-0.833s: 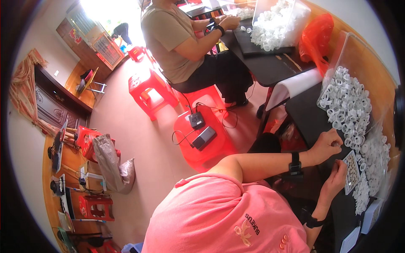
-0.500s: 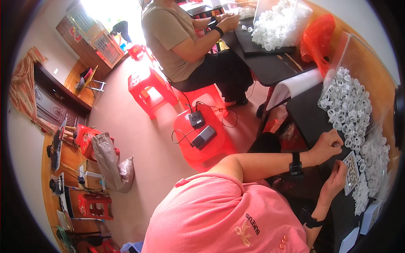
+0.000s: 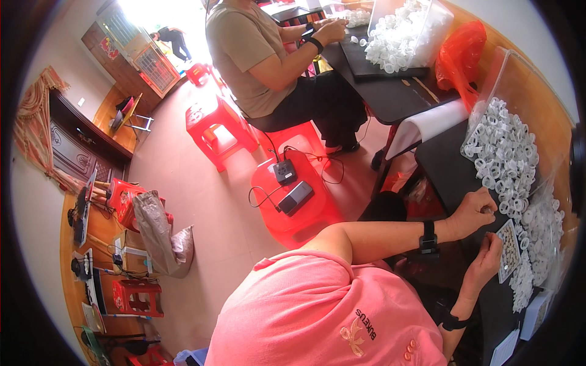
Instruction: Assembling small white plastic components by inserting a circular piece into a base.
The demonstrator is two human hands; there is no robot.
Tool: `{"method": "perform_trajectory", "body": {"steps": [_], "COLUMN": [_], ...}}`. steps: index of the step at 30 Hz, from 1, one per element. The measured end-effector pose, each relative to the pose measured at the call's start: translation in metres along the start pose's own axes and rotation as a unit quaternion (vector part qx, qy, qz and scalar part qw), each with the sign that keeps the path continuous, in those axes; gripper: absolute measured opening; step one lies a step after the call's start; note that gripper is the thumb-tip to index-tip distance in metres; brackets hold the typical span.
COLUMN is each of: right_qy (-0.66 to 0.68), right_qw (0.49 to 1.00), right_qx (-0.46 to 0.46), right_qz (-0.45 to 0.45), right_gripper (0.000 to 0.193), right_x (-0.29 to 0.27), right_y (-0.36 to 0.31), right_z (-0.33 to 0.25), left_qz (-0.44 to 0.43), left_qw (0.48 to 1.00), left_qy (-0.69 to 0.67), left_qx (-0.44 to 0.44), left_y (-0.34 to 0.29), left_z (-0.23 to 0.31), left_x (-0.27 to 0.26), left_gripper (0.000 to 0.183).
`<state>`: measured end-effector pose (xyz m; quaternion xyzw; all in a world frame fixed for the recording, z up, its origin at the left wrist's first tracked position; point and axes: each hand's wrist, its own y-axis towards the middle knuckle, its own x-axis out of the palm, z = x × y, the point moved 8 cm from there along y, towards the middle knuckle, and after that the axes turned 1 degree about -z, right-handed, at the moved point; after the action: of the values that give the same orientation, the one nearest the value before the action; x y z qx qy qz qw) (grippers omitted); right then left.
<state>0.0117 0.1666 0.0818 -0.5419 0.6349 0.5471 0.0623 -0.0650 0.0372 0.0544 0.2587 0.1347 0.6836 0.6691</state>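
Note:
Over the right-hand dark table, my left hand (image 3: 472,213) is closed with its fingers curled together. Just nearer to me, my right hand (image 3: 486,259) is closed too, thumb and fingers pressed together beside a small white tray (image 3: 508,250) of small pale pieces. Whatever lies in either hand is too small or hidden to make out. Beyond both hands spreads a heap of white and clear plastic rings (image 3: 502,155). Smaller white pieces (image 3: 522,283) lie along the tray's far side.
A clear plastic bin (image 3: 488,79) stands around the ring heap. At another table (image 3: 390,104) a co-worker (image 3: 262,61) sits handling small white pieces. A red bag (image 3: 459,61) hangs near that table's end. A red stool (image 3: 305,222) bears a power bank (image 3: 295,198) and cables.
My hands have barely moved. In the bright doorway at the back, a distant person in dark clothes has shifted and shows more fully, bending.

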Motion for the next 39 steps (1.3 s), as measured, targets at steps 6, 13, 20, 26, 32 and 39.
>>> {"method": "perform_trajectory", "body": {"steps": [6, 13, 20, 26, 32, 39], "right_qy": [0.003, 0.008, 0.006, 0.005, 0.011, 0.021], "right_qw": [1.0, 1.0, 1.0, 1.0, 1.0, 0.999], "right_qx": [0.002, 0.008, 0.015, 0.003, 0.007, 0.007], "right_qz": [-0.002, 0.005, 0.005, 0.016, 0.018, 0.026], "right_gripper": [0.012, 0.011, 0.011, 0.011, 0.011, 0.009], "right_x": [-0.0007, -0.0013, -0.0004, -0.0025, -0.0041, -0.004], "right_y": [0.0002, -0.0008, -0.0014, -0.0018, -0.0024, -0.0021], "right_z": [-0.0003, 0.0022, 0.0044, 0.0017, 0.0012, 0.0023], "left_qz": [0.002, 0.0, 0.001, -0.003, -0.005, -0.01], "left_qw": [1.0, 1.0, 1.0, 1.0, 1.0, 1.0], "left_qy": [-0.006, 0.001, -0.01, -0.001, 0.001, 0.004], "left_qx": [-0.009, -0.002, -0.004, -0.005, -0.005, -0.009], "left_y": [-0.0004, -0.0005, 0.0001, -0.0002, -0.0014, -0.0012], "left_z": [0.0005, -0.0014, -0.0016, -0.0044, 0.0, 0.0011], "left_x": [0.0006, 0.0013, 0.0001, 0.0016, 0.0025, 0.001], "left_gripper": [0.014, 0.015, 0.015, 0.015, 0.016, 0.016]}}
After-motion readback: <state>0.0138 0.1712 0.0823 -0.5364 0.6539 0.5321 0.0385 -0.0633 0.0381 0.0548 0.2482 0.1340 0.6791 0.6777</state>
